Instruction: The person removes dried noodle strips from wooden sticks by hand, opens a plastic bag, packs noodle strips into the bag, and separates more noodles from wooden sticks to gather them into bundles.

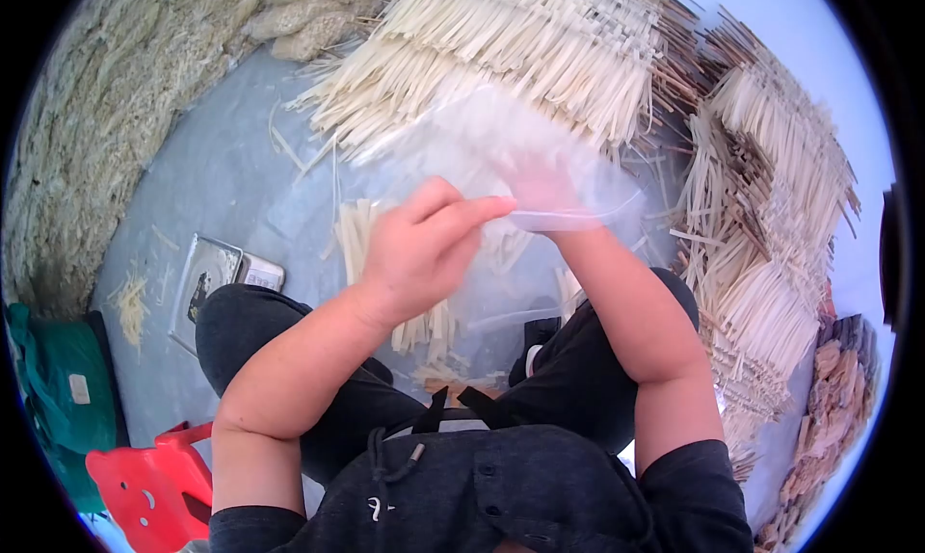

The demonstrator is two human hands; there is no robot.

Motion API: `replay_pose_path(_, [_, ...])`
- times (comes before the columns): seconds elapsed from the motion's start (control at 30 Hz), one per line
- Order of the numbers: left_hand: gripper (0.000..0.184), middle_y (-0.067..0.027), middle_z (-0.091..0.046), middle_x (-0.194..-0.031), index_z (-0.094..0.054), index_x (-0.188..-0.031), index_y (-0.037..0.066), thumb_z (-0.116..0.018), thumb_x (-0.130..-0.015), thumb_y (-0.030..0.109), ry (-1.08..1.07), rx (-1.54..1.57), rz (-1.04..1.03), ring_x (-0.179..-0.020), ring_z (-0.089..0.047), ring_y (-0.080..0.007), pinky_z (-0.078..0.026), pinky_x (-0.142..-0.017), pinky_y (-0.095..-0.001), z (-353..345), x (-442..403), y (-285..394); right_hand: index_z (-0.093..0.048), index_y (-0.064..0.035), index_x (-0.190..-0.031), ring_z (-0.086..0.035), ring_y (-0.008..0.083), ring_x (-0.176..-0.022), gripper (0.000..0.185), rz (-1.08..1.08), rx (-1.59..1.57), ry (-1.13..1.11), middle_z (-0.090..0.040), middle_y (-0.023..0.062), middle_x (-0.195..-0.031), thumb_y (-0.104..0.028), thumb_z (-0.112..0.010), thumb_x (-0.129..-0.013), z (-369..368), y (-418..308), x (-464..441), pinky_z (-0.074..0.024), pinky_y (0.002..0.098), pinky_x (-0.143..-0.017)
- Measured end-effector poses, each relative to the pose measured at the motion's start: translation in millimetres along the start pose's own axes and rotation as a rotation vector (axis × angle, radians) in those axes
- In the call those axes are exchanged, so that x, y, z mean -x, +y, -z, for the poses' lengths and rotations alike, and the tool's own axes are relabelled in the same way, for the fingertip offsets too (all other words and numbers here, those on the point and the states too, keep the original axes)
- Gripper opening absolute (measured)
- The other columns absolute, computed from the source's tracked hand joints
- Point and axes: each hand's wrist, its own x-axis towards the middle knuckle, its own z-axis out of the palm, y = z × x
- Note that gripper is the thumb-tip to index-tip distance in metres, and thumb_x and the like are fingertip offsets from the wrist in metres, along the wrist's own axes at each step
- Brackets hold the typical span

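Observation:
A clear plastic bag (462,134) is held up in front of me, its mouth toward my body. My left hand (421,250) is closed, pinching the bag's rim between thumb and forefinger. Through the mouth reaches my right hand (544,189), in the bag past the wrist. Its fingers look spread, though the film blurs them. Below the bag, a bundle of pale flat strips (355,237) lies on the floor between my legs, partly covered by my left hand and forearm.
Large stacks of pale strips (540,42) stand ahead, with another stack (771,225) at the right. A metal tray (204,274) rests by my knee, beside a pale device (262,272). A red plastic chair (145,490) and a green bag (72,408) are at left.

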Motion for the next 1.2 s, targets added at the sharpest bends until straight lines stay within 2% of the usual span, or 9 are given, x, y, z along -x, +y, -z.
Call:
replay_pose_path(0.07, [0.031, -0.0052, -0.052, -0.077, -0.071, -0.106, 0.014, -0.063, -0.08, -0.002, 0.077, -0.089, 0.002, -0.064, -0.056, -0.0203, -0.046, -0.06, -0.0298, 8, -6, -9, -0.03, -0.0107, -0.15, -0.029, 0.031, -0.141, 0.075, 0.076, -0.171, -0.893, -0.029, 0.0175, -0.153, -0.041, -0.061, -0.089, -1, 9, 2, -0.0228, 0.0437, -0.116])
replay_pose_path(0.1, [0.031, -0.005, -0.051, -0.076, -0.072, -0.106, 0.014, -0.063, -0.08, -0.002, 0.102, -0.117, 0.025, -0.063, -0.055, -0.0199, -0.046, -0.059, -0.0296, 12, -7, -16, -0.03, -0.0107, -0.15, -0.029, 0.031, -0.141, 0.075, 0.074, -0.177, -0.895, -0.029, 0.0175, -0.153, -0.041, -0.061, -0.089, -4, 8, 4, -0.0228, 0.0437, -0.116])
replay_pose_path(0.4, [0.02, -0.0025, -0.049, -0.07, -0.074, -0.105, 0.012, -0.069, -0.085, 0.007, 0.123, -0.017, 0.308, -0.06, -0.05, -0.0119, -0.04, -0.055, -0.0263, 23, -8, -34, -0.015, -0.007, -0.153, -0.031, 0.0341, -0.141, 0.088, -0.043, -0.707, -0.221, -0.026, 0.02, -0.154, -0.039, -0.065, -0.088, 8, -25, 1, -0.0268, 0.0385, -0.115])
replay_pose_path(0.47, [0.02, -0.0021, -0.049, -0.07, -0.074, -0.105, 0.011, -0.069, -0.086, 0.007, 0.114, 0.026, 0.234, -0.06, -0.049, -0.0113, -0.039, -0.055, -0.0255, 17, -5, -37, -0.014, -0.0054, -0.153, -0.036, 0.0363, -0.137, 0.092, -0.619, -1.38, -0.164, -0.028, 0.0241, -0.152, -0.043, -0.066, -0.087, 27, -18, -14, -0.0278, 0.0387, -0.114])
replay_pose_path(0.57, [0.02, -0.0017, -0.051, -0.071, -0.074, -0.105, 0.011, -0.069, -0.086, 0.007, 0.133, 0.015, 0.212, -0.061, -0.05, -0.0108, -0.04, -0.056, -0.0245, 18, -6, -35, -0.012, -0.0035, -0.153, -0.041, 0.0362, -0.134, 0.095, -0.114, -0.911, -0.626, -0.035, 0.0264, -0.148, -0.043, -0.067, -0.085, 14, -17, -6, -0.0343, 0.0386, -0.11])
replay_pose_path(0.7, [0.018, -0.0018, -0.053, -0.072, -0.074, -0.104, 0.01, -0.069, -0.086, 0.008, 0.248, -0.087, 0.345, -0.062, -0.051, -0.011, -0.041, -0.057, -0.0239, 22, -6, -48, -0.01, -0.008, -0.154, -0.046, 0.0307, -0.131, 0.09, -0.151, -0.817, -0.667, -0.039, 0.0223, -0.147, -0.039, -0.065, -0.089, 23, -33, 11, -0.0423, 0.0375, -0.103])
replay_pose_path(0.9, [0.018, -0.0026, -0.051, -0.071, -0.074, -0.104, 0.011, -0.069, -0.087, 0.008, 0.175, -0.139, 0.271, -0.062, -0.051, -0.0114, -0.041, -0.057, -0.0245, 24, -4, -49, -0.01, -0.002, -0.152, -0.058, 0.0327, -0.119, 0.097, -0.491, -1.196, -0.181, -0.044, 0.0247, -0.143, -0.034, -0.069, -0.083, 17, -5, 2, -0.0456, 0.0354, -0.099])
replay_pose_path(1.07, [0.019, -0.0025, -0.051, -0.072, -0.074, -0.106, 0.012, -0.068, -0.088, 0.009, 0.161, -0.153, 0.34, -0.063, -0.05, -0.0117, -0.041, -0.058, -0.0245, 18, -5, -49, -0.013, -0.0058, -0.153, -0.045, 0.0344, -0.131, 0.095, -0.454, -0.872, -0.054, -0.037, 0.0224, -0.149, -0.031, -0.071, -0.082, 24, 7, -4, -0.0422, 0.0392, -0.101])
replay_pose_path(1.2, [0.02, -0.0022, -0.05, -0.073, -0.074, -0.107, 0.013, -0.068, -0.088, 0.009, 0.227, -0.055, 0.379, -0.063, -0.048, -0.0117, -0.04, -0.058, -0.0244, 18, -5, -52, -0.02, -0.0067, -0.152, -0.04, 0.0335, -0.135, 0.091, -0.461, -1.122, 0.192, -0.035, 0.0217, -0.15, -0.038, -0.07, -0.083, 33, 16, -6, -0.0405, 0.0405, -0.102])
